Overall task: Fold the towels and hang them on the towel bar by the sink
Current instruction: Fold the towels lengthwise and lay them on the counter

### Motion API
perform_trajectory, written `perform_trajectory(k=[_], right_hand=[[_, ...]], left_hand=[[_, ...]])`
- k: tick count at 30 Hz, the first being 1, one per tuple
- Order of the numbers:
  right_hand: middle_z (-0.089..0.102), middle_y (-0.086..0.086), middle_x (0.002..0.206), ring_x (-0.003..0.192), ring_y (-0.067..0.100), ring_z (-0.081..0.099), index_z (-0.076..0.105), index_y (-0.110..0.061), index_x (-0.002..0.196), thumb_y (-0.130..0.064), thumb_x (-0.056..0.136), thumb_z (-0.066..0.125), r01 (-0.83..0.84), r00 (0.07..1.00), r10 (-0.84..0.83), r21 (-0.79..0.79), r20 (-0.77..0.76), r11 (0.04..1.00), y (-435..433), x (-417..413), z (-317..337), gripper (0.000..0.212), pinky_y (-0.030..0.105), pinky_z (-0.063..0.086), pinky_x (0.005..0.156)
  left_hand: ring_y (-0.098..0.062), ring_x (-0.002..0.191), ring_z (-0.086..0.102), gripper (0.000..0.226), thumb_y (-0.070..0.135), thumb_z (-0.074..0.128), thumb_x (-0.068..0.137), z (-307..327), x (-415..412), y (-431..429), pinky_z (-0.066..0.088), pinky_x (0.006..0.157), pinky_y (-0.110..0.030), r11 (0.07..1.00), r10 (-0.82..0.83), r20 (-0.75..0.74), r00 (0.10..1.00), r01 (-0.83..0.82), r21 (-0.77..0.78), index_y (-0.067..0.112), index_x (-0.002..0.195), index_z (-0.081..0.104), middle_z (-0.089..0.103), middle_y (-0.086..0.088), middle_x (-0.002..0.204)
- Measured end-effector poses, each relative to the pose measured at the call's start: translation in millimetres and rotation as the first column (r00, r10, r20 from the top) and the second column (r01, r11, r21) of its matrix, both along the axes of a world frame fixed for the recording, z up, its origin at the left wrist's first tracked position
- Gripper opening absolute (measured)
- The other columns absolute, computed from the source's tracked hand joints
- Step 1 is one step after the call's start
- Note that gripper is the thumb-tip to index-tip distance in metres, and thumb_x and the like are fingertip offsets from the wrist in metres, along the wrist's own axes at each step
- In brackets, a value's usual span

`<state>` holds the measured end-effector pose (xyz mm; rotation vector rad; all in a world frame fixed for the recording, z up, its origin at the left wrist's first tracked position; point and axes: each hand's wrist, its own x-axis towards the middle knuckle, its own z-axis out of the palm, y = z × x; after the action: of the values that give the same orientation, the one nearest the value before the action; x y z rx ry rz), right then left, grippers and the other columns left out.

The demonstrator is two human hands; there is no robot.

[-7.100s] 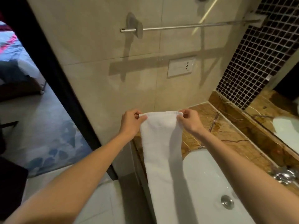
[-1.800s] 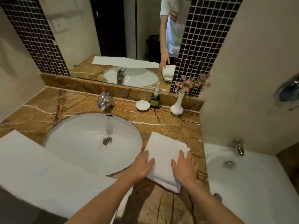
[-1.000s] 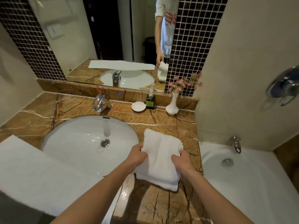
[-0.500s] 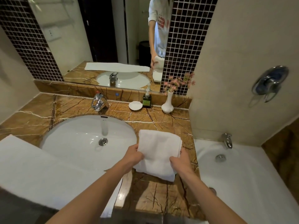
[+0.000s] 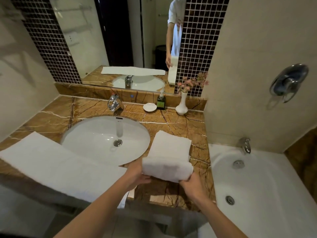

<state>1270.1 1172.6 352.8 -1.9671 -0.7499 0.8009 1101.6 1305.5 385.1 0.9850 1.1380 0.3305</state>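
A small white folded towel [image 5: 169, 157] is held above the brown marble counter [image 5: 178, 126], just right of the sink. My left hand [image 5: 137, 174] grips its near left edge and my right hand [image 5: 190, 183] grips its near right edge, fingers tucked under the fold. Its far end droops toward the counter. A second, longer white towel [image 5: 51, 167] lies flat along the counter's front left edge. The towel bar appears only faintly as a reflection in the mirror [image 5: 120, 31] at the upper left.
The white oval sink [image 5: 96, 134] with a chrome faucet [image 5: 114, 104] is at the centre. A soap dish [image 5: 149, 107], a soap bottle [image 5: 161, 102] and a white vase of pink flowers [image 5: 182, 105] stand at the back. A bathtub [image 5: 267, 186] with a tap [image 5: 245, 145] lies to the right.
The small towel was lying flat on the counter under both hands; I have gripped its edges and lifted its near part up, rolling a fold toward me.
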Motion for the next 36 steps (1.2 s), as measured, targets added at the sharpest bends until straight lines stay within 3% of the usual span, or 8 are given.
perform_trajectory(k=[3, 7, 13, 15, 20, 24, 32, 36], right_hand=[[0.061, -0.017, 0.084, 0.080, -0.004, 0.058, 0.057, -0.029, 0.097, 0.001, 0.080, 0.067, -0.020, 1.000, 0.020, 0.008, 0.015, 1.000, -11.1, -3.2, -5.2, 0.036, 0.006, 0.042, 0.054], [0.065, -0.002, 0.102, 0.096, 0.012, 0.059, 0.057, -0.017, 0.118, -0.003, 0.082, 0.067, -0.033, 0.999, 0.034, -0.020, 0.032, 0.999, -18.7, -4.7, -11.8, 0.040, 0.021, 0.046, 0.074], [0.061, 0.005, 0.118, 0.109, 0.016, 0.053, 0.061, -0.013, 0.117, 0.004, 0.084, 0.060, -0.162, 0.976, 0.174, -0.101, 0.134, 0.982, -28.4, -6.2, -14.6, 0.037, 0.024, 0.039, 0.089], [0.057, 0.004, 0.123, 0.112, 0.016, 0.050, 0.060, -0.016, 0.120, 0.009, 0.083, 0.056, -0.198, 0.960, 0.225, -0.165, 0.165, 0.966, -34.3, -7.8, -17.0, 0.045, 0.020, 0.036, 0.092], [0.054, 0.002, 0.130, 0.112, 0.010, 0.048, 0.053, -0.019, 0.127, -0.008, 0.097, 0.047, -0.170, 0.979, 0.188, -0.191, 0.081, 0.967, -41.8, -16.5, -20.0, 0.033, 0.014, 0.041, 0.088], [0.052, 0.005, 0.132, 0.117, 0.016, 0.050, 0.047, -0.015, 0.133, -0.029, 0.101, 0.043, -0.103, 0.995, 0.099, -0.185, -0.032, 0.977, -33.3, -22.8, -11.5, 0.036, 0.035, 0.047, 0.100], [0.041, 0.009, 0.146, 0.130, 0.024, 0.044, 0.033, -0.012, 0.144, -0.040, 0.098, 0.045, -0.093, 0.989, 0.060, -0.251, -0.136, 0.964, -15.0, -20.8, 1.4, 0.055, 0.036, 0.040, 0.100], [0.050, 0.008, 0.138, 0.114, 0.022, 0.052, 0.043, -0.009, 0.137, -0.040, 0.099, 0.043, 0.011, 0.987, -0.042, -0.196, -0.154, 0.981, -7.8, -17.9, 9.4, 0.050, 0.034, 0.044, 0.091]], left_hand=[[-0.037, 0.116, 0.054, 0.025, 0.004, 0.048, 0.096, -0.8, -3.8, -9.3, 0.050, 0.092, -0.056, 0.997, 0.066, 0.082, 0.994, -0.063, -0.039, 0.009, 0.121, 0.053, 0.055, -0.016, 0.129], [-0.035, 0.100, 0.056, 0.016, 0.014, 0.046, 0.093, 12.3, 0.9, -15.1, 0.056, 0.073, -0.049, 0.959, 0.184, -0.010, 0.983, -0.181, -0.218, 0.010, 0.099, 0.060, 0.058, -0.013, 0.109], [-0.013, 0.078, 0.050, 0.009, 0.022, 0.057, 0.093, 0.5, 5.4, -12.0, 0.043, 0.065, -0.026, 0.999, -0.002, -0.263, 0.965, 0.016, 0.051, 0.016, 0.099, 0.052, 0.052, 0.004, 0.089], [-0.016, 0.087, 0.050, 0.023, 0.018, 0.060, 0.091, -14.0, 3.5, -11.7, 0.041, 0.078, -0.027, 0.987, -0.024, -0.334, 0.942, 0.076, 0.143, 0.013, 0.112, 0.052, 0.052, 0.001, 0.100], [-0.024, 0.096, 0.055, 0.037, 0.012, 0.066, 0.083, -20.5, -2.0, -21.3, 0.048, 0.078, -0.036, 0.973, -0.114, -0.415, 0.902, 0.187, 0.139, 0.015, 0.113, 0.044, 0.056, -0.005, 0.109], [-0.025, 0.099, 0.055, 0.027, 0.007, 0.062, 0.086, -17.6, -0.7, -19.4, 0.045, 0.084, -0.036, 0.968, -0.148, -0.374, 0.916, 0.212, 0.136, 0.010, 0.112, 0.056, 0.059, -0.004, 0.105], [-0.017, 0.077, 0.050, 0.003, 0.008, 0.058, 0.081, 1.1, 9.0, -16.4, 0.038, 0.063, -0.026, 0.937, -0.167, -0.320, 0.933, 0.251, 0.242, 0.008, 0.080, 0.055, 0.056, -0.007, 0.090], [-0.023, 0.077, 0.048, 0.012, 0.009, 0.053, 0.062, 27.2, 17.9, -21.7, 0.035, 0.065, -0.031, 0.964, -0.147, -0.152, 0.977, 0.176, 0.199, 0.010, 0.073, 0.050, 0.052, -0.009, 0.083]])
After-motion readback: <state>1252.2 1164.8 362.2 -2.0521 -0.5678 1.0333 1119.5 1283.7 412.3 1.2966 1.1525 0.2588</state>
